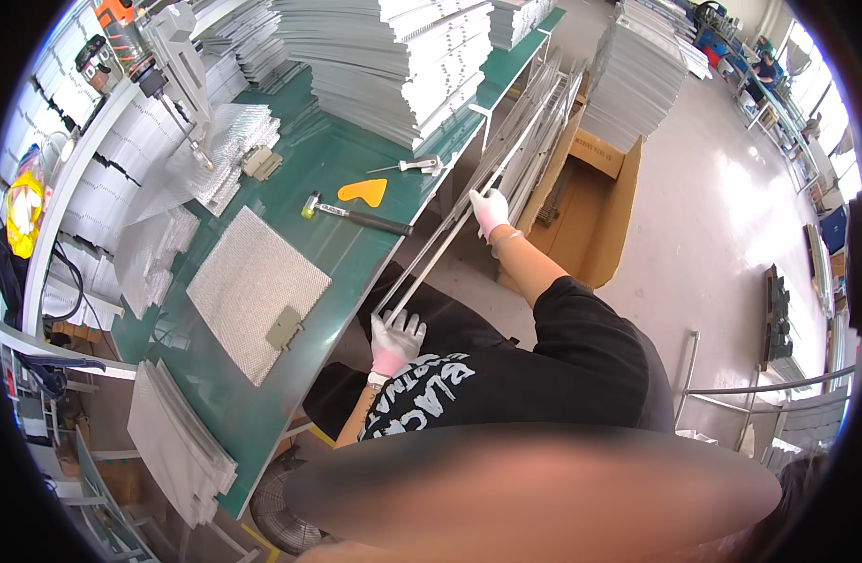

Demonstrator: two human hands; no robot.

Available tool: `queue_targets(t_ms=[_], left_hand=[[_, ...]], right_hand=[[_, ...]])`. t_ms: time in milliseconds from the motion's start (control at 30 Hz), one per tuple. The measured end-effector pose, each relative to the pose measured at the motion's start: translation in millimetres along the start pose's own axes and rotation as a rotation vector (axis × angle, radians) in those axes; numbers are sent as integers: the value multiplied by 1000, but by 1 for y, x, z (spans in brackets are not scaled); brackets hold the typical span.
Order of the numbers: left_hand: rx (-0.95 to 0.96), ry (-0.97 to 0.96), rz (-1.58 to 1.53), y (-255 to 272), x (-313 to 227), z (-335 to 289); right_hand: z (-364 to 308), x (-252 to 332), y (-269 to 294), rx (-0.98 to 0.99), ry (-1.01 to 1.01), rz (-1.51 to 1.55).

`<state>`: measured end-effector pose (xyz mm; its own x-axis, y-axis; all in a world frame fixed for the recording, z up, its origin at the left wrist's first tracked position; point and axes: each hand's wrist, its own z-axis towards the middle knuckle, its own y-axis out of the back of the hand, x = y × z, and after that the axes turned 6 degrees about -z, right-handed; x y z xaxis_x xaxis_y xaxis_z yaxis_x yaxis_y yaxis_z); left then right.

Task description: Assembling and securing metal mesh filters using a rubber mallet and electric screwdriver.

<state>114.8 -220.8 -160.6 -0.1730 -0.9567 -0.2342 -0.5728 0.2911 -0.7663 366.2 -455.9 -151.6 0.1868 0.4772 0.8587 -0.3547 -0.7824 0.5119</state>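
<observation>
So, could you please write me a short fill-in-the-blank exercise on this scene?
1. The hand nearer the open box, holding long strips, is the person's ____ one.
2. The left hand wears a pale ____.
3. The hammer on the table has a ____ handle.
4. The tabletop under the yellow-orange scraper is coloured ____.

Missing words: right; glove; black; green.

A head-worn fisheye looks down across the workbench (300, 225).
</observation>
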Motion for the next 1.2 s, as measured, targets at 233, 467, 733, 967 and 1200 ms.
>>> queue_targets(t_ms=[233,467,733,967,1200], left_hand=[[354,-270,154,0,-40,-62],[639,-1269,655,21,-204,-235],[-78,-1091,926,3,-201,-308],[62,-1123,827,4,-184,-266],[-306,-1332,910,21,-161,-207]], right_hand=[[-11,43,35,286,-102,796],[-2,104,126,321,-202,1413],[-59,223,153,742,112,1699],[-179,310,67,1112,40,1410],[-173,244,-137,1136,36,1067]])
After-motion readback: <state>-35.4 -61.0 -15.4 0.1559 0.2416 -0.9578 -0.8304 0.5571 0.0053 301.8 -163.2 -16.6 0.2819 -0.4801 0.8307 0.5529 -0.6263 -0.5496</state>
